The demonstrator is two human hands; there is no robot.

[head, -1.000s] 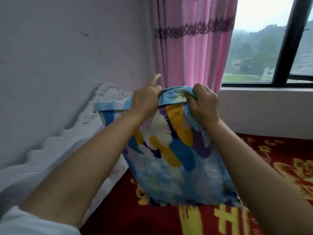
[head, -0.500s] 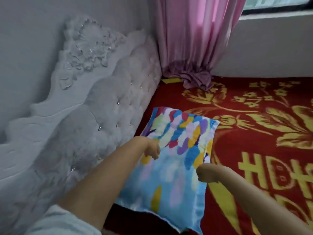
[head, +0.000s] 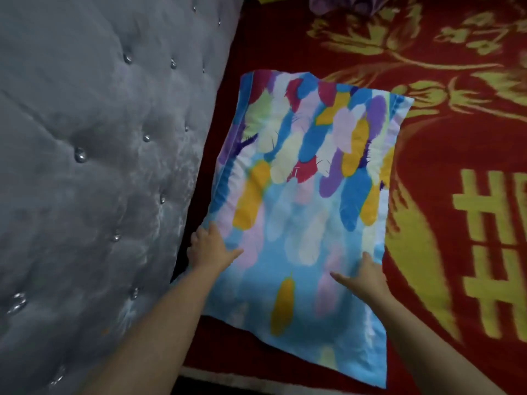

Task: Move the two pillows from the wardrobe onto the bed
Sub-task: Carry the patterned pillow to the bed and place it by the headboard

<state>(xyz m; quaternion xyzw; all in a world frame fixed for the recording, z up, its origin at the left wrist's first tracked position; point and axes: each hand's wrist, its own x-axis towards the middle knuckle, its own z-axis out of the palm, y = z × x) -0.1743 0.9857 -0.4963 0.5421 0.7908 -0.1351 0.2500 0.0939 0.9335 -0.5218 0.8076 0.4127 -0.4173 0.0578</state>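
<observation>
One pillow (head: 302, 212) with a light blue cover and coloured feather shapes lies flat on the red bed cover (head: 456, 143), close beside the headboard. My left hand (head: 209, 248) grips the pillow's left edge, thumb on top and fingers curled under. On the right edge, my right hand (head: 368, 277) holds it the same way. Both forearms reach in from the bottom of the view. No second pillow and no wardrobe are in view.
A grey tufted headboard (head: 94, 166) with shiny buttons fills the left side. The red cover carries large yellow flower and character patterns. The bunched hem of a pink curtain (head: 345, 4) rests on the bed at the top.
The pillow went from held upright in the air to lying flat on the bed. My hands slid from its top edge to its two sides, and the view tilted down.
</observation>
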